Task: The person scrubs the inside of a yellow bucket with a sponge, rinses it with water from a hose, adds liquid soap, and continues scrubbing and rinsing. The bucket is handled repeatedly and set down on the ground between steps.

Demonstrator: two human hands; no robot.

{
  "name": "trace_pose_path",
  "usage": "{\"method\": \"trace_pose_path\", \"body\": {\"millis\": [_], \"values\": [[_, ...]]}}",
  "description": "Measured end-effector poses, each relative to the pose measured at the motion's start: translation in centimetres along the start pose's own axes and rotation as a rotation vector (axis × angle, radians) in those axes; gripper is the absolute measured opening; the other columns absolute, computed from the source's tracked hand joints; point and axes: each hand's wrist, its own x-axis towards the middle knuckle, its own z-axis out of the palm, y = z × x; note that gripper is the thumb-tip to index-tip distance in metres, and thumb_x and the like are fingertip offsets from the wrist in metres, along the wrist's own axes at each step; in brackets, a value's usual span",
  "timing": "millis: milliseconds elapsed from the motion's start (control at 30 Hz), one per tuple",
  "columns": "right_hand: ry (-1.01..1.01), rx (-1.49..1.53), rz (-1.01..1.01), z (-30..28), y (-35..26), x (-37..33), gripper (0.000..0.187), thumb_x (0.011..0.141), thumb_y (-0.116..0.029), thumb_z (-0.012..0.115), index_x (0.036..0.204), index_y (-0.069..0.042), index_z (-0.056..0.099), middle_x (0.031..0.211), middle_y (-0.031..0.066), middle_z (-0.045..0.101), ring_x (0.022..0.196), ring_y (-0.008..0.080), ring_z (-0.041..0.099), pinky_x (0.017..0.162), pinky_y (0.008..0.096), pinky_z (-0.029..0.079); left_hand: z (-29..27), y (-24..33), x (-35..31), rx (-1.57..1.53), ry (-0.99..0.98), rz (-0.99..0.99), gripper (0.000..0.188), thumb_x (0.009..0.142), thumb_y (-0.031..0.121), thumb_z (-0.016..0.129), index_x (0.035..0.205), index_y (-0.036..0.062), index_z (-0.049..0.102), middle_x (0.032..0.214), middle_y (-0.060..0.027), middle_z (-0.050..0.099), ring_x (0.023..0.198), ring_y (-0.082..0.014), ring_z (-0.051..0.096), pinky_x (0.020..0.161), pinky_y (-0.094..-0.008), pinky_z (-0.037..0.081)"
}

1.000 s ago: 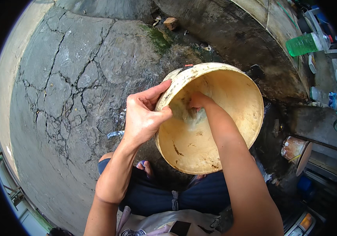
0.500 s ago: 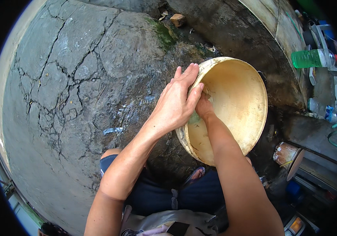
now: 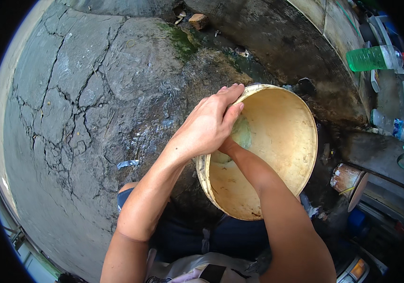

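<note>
A round, cream-coloured plastic bucket, stained brown around its rim, lay tilted in front of the person's knees, its mouth turned toward them, over dark, wet-looking concrete ground. The left hand held the left side of the rim, its thumb at the bucket's mouth and its fingers laid along the outer side. The right hand reached inside, largely hidden behind the left; whether it gripped anything could not be told. A pale greenish patch showed on the inner wall beside it.

The bucket looked light, with stiff walls, and was probably slippery if wet; the rim seemed the surest place to take hold.

No writing could be made out on the bucket. At the far right, a clear plastic bottle bore a blue-and-white label, its print too small to read.
</note>
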Motion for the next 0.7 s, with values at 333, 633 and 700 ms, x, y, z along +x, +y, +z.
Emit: {"method": "trace_pose_path", "body": {"millis": [333,633,700], "values": [[0.665,-0.272,0.846,1.9,5.2,2.8,0.031,0.098,-0.023,0.062,0.125,-0.008,0.060,0.126,0.0199,0.057,0.121,0.0426,0.053,0.100,0.0537,0.043,1.0,0.4,-0.3,-0.038,0.048,-0.007,0.048,0.109,0.024,0.049,0.146,-0.0054,0.051,0.149,-0.0273,0.054,0.148,-0.0401,0.040,0.121,-0.0436,0.031],[0.174,0.345,0.057,2.7,2.9,1.4,0.029,0.099,-0.019,0.057,0.125,-0.007,0.061,0.132,0.0191,0.057,0.126,0.0382,0.052,0.108,0.0510,0.042,0.4,0.6,-0.1,-0.012,0.058,-0.062,0.046,0.107,0.024,0.053,0.143,-0.0047,0.056,0.138,-0.0257,0.064,0.131,-0.0320,0.061,0.111,-0.0400,0.043],[-0.085,0.067,0.017,1.3,3.9,0.7,0.030,0.099,-0.017,0.057,0.126,-0.006,0.061,0.132,0.0189,0.057,0.126,0.0370,0.052,0.109,0.0505,0.042,0.4,0.5,0.0,-0.029,0.059,-0.093,0.047,0.104,0.024,0.057,0.141,-0.0048,0.057,0.134,-0.0255,0.067,0.127,-0.0305,0.063,0.110,-0.0397,0.045]]}}
